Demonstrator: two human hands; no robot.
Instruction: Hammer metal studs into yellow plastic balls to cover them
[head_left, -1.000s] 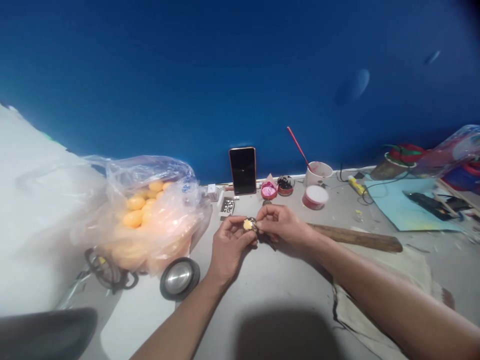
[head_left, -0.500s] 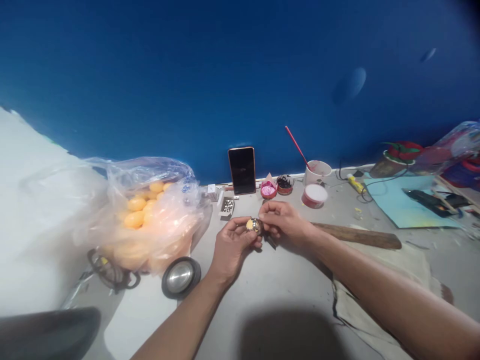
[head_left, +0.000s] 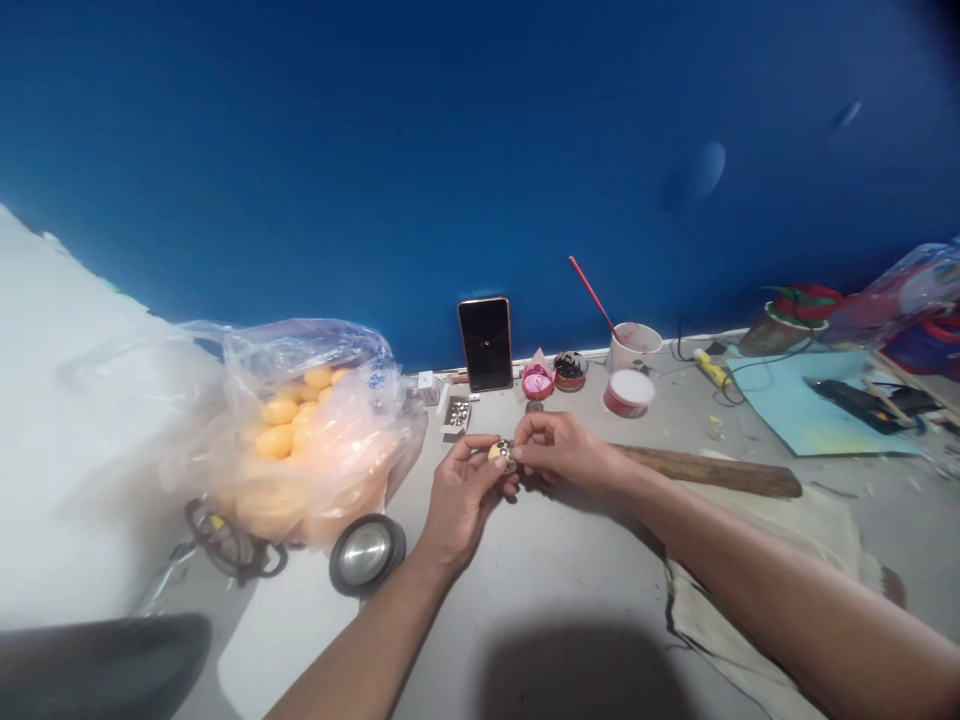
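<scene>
A small yellow ball (head_left: 496, 453) with dark and shiny round spots is held in the fingers of my left hand (head_left: 457, 495). My right hand (head_left: 555, 450) meets it from the other side. Its thumb and forefinger are pinched together against the spotted side, and whatever they hold is too small or hidden to make out. Just beyond the hands lies an open little box (head_left: 456, 412) of shiny metallic pieces. A dark round piece (head_left: 534, 407) sits behind my right hand.
Left is a clear plastic bag (head_left: 360, 420) of yellow balls (head_left: 275, 441), with a black-rimmed metal lid (head_left: 366, 555) in front. A phone (head_left: 486, 345) leans on the blue wall. Right are a white cup (head_left: 637, 345), a wooden stick (head_left: 712, 472) and a cloth (head_left: 795, 535).
My right hand has come down and slightly left, its pinched fingers now right against the ball. The ball has turned a little in my left hand.
</scene>
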